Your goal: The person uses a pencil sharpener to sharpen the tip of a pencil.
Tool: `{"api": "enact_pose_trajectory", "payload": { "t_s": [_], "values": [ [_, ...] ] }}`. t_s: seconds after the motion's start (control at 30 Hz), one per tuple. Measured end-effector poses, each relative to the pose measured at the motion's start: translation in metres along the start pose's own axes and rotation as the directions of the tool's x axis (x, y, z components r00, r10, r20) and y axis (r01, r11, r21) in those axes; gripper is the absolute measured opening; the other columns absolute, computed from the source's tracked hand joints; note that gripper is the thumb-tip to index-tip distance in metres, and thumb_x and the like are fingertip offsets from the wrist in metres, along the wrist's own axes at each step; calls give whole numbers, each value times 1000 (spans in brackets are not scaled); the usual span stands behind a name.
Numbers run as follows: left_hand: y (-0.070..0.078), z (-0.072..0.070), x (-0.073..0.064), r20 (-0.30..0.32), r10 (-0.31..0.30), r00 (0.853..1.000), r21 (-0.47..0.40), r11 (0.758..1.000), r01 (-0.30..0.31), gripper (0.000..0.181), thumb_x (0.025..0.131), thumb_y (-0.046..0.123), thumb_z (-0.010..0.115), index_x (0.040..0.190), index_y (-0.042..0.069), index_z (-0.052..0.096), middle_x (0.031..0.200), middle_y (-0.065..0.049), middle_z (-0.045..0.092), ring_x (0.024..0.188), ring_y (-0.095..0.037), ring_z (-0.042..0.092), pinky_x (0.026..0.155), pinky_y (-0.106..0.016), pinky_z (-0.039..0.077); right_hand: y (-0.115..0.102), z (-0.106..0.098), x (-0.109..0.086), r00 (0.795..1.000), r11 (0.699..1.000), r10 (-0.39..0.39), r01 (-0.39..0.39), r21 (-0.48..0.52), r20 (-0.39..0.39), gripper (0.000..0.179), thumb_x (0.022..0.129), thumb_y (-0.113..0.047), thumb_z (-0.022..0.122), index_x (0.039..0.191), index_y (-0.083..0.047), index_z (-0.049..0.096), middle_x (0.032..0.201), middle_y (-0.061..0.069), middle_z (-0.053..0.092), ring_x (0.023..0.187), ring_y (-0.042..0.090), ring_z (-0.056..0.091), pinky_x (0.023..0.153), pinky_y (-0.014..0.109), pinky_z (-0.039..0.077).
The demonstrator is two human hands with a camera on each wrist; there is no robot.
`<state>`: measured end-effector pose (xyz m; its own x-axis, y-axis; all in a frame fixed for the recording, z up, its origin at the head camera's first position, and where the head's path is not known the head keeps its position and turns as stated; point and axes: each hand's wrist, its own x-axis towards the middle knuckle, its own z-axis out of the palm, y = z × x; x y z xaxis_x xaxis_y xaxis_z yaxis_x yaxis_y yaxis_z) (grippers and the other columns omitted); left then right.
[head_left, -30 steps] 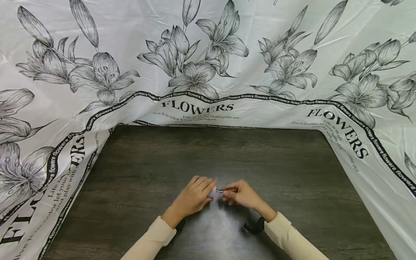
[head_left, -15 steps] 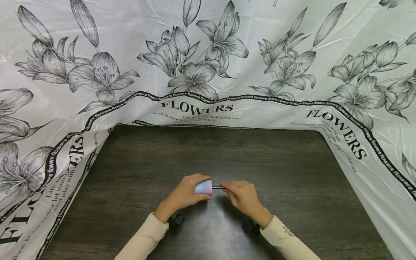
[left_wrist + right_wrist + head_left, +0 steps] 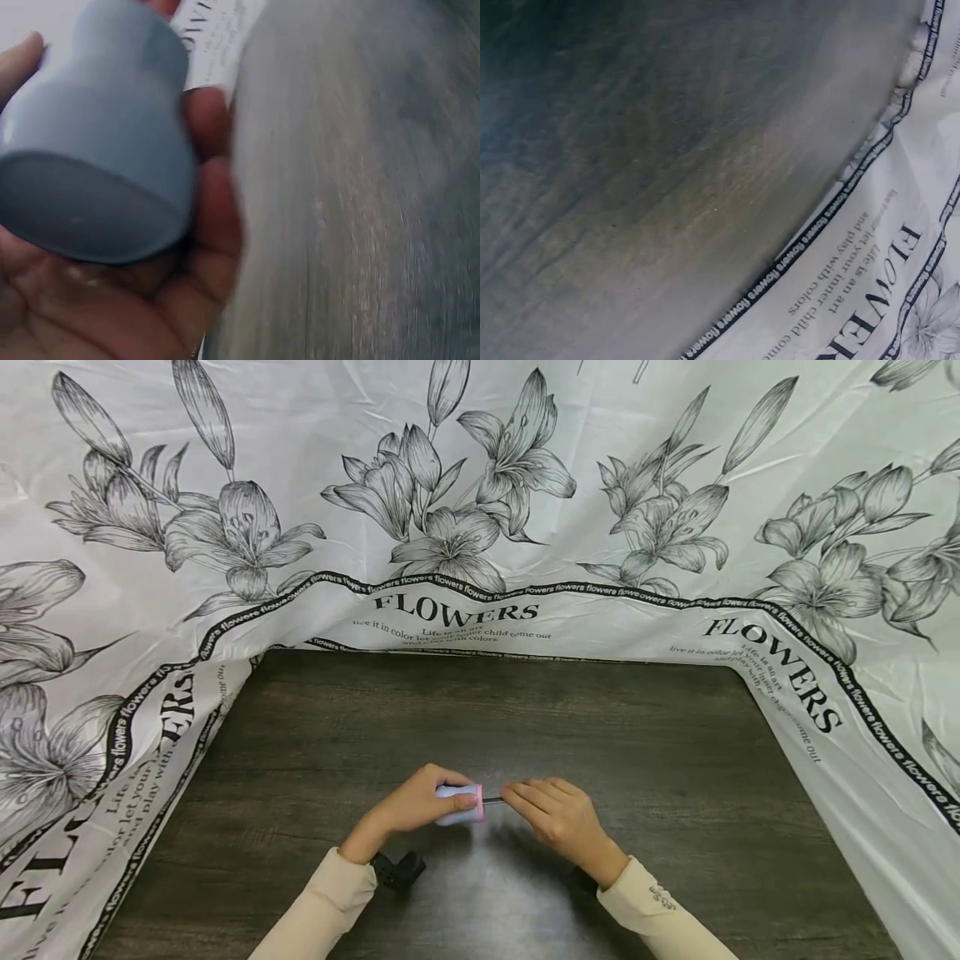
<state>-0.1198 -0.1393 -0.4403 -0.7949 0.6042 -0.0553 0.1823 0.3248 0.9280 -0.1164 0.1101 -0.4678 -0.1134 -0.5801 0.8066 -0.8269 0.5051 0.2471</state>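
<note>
My left hand (image 3: 408, 803) holds a lavender, waisted, bottle-shaped body (image 3: 456, 817) sideways, thumb across it. At its right end is a pink ring (image 3: 480, 806), from which a thin metal rod (image 3: 492, 800) sticks out to the right. My right hand (image 3: 557, 814) pinches the rod near its outer end, its fingers covering the tip. In the left wrist view the body (image 3: 97, 120) looks grey-blue and smooth, with a flat oval base (image 3: 82, 210) toward the palm and fingers (image 3: 214, 210) curled along its side. The right wrist view shows neither the hand nor the rod.
Both hands are over a dark wood-grain table (image 3: 525, 718). A white cloth (image 3: 637, 631) with flower drawings and lettering hangs behind and along its sides. A black wrist mount (image 3: 399, 870) hangs under the left wrist; another (image 3: 583, 878) shows partly below the right.
The left hand has shifted left and turned, so more of the lavender body and its pink ring show. The right hand still pinches the rod, now with its back turned more upward.
</note>
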Motion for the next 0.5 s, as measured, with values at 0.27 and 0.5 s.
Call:
{"api": "enact_pose_trajectory", "payload": {
  "t_s": [0.27, 0.5],
  "values": [
    [3, 6, 2, -13, 11, 1000, 62, 998, -10, 47, 88, 31, 69, 117, -5, 65, 96, -14, 70, 71, -12, 58, 63, -26, 50, -1, -6, -2, 968, 954, 138, -187, 235, 208, 17, 95, -10, 58, 101, -8, 74, 87, -1, 74, 69, 9, 68, 60, 20, 53],
    [-10, 31, 0, -177, 415, 893, 531, 804, -268, 54, 75, 24, 81, 119, -1, 65, 111, -12, 69, 91, -19, 65, 77, -32, 53, 3, -13, 0, 731, 623, 323, -643, 446, 602, 20, 86, -2, 67, 104, 0, 72, 85, 8, 75, 47, 0, 54, 46, 12, 43]
  ]
}}
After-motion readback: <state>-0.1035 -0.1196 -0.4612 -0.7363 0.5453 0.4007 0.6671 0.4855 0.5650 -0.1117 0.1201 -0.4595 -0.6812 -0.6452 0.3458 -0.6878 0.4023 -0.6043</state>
